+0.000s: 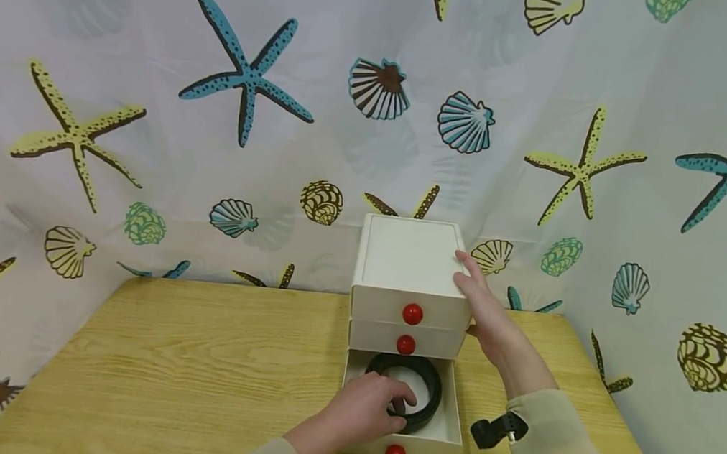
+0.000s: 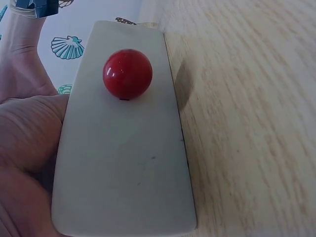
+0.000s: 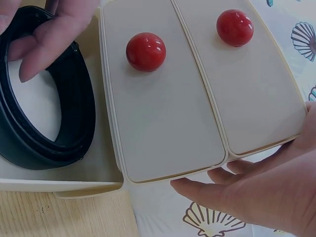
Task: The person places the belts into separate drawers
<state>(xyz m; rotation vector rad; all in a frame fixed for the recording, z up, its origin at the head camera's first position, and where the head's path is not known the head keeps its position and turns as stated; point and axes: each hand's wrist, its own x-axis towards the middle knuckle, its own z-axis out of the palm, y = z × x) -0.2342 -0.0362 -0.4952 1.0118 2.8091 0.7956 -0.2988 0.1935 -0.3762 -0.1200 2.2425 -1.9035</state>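
A black belt coiled into a ring [image 1: 433,392] lies in the pulled-out bottom drawer [image 1: 452,429] of a white three-drawer box [image 1: 409,253]. My left hand [image 1: 367,407] reaches over the drawer front; its fingers dip inside the coil and its thumb is at the coil's near side, with the belt between them. In the right wrist view, those left fingers [image 3: 37,54] show inside the black coil [image 3: 79,108]. My right hand [image 1: 492,310] rests against the box's right side, fingertips at the top edge. In the right wrist view, its fingers [image 3: 207,192] extend along that side.
The upper drawers are closed, with red round knobs [image 1: 413,314]. Another red knob [image 2: 127,74] is on the bottom drawer's front. The box stands on a wooden table [image 1: 209,358], before a curtain [image 1: 319,144] printed with shells and starfish. A black strap [image 1: 498,430] circles the right wrist.
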